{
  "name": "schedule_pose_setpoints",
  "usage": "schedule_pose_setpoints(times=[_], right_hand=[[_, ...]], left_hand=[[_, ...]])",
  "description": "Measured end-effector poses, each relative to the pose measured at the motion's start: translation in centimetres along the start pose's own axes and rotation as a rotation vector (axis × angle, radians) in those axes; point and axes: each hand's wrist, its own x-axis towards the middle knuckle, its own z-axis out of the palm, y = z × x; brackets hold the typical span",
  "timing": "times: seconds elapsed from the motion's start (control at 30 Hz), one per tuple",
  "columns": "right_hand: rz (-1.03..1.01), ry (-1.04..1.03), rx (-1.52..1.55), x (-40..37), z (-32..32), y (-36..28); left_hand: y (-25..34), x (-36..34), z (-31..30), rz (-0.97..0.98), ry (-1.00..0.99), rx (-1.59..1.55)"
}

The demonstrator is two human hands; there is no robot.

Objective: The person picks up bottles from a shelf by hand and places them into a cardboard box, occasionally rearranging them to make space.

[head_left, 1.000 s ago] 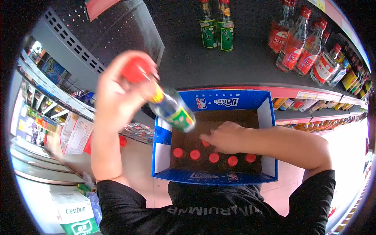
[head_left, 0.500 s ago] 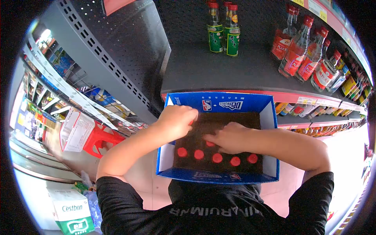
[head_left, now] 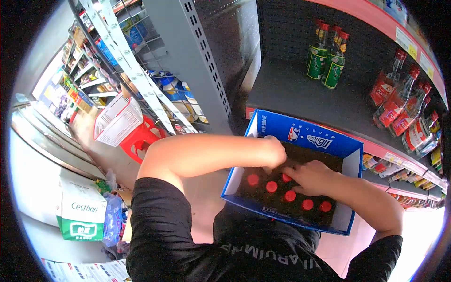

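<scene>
A blue cardboard box (head_left: 329, 226) with white inner side walls sits against my body, tilted. Several red-capped bottles (head_left: 271, 187) stand in its dark interior; only their caps show clearly. My left hand (head_left: 273, 152) reaches over the far left part of the box with fingers curled downward, hiding whatever they hold. Inside the box my right hand (head_left: 312, 177) is bent, its index finger and thumb closed at the red cap of a bottle (head_left: 287, 177) in the upper row.
Ahead is a dark shelf (head_left: 286, 96) bearing green-labelled bottles (head_left: 334, 66) and clear red-labelled bottles (head_left: 393, 110). A grey upright (head_left: 206, 56) stands to its left. On the left are a red basket (head_left: 141, 136) and a white-green Cestbon carton (head_left: 81, 214).
The view has turned left, so the shelf and box appear further right and the box looks tilted. My left hand now curls further down into the box; the red cap formerly at its fingers is hidden.
</scene>
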Motion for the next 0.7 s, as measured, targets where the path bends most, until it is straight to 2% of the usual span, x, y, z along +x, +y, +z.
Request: schedule_pose_setpoints(times=[0.2, 0.37, 0.5, 0.6, 0.63, 0.67, 0.7], right_hand=[[-0.024, 0.142, -0.015, -0.4, 0.9, 0.0], [-0.037, 0.132, -0.015, -0.6, 0.1, -0.2], [-0.007, 0.156, -0.046, -0.6, 0.5, 0.0], [-0.035, 0.169, -0.079, -1.1, 0.8, -0.3], [-0.062, 0.199, -0.074, -1.1, 1.1, -0.1], [-0.074, 0.225, -0.064, -1.6, 1.2, 0.1], [-0.115, 0.274, -0.026, -2.0, 0.7, 0.2]], left_hand=[[1.2, 3.4, 0.0, -0.023, -0.265, 0.037], [0.2, 2.8, -0.6, -0.006, -0.159, -0.048], [-0.1, 2.8, -0.2, 0.129, 0.005, -0.183], [-0.1, 3.4, 0.4, 0.329, -0.077, -0.414], [0.4, 3.0, -1.0, 0.302, -0.273, -0.399], [0.1, 5.4, 1.7, 0.4, -0.193, -0.299], [0.6, 4.4, 0.4, 0.37, -0.244, -0.251]])
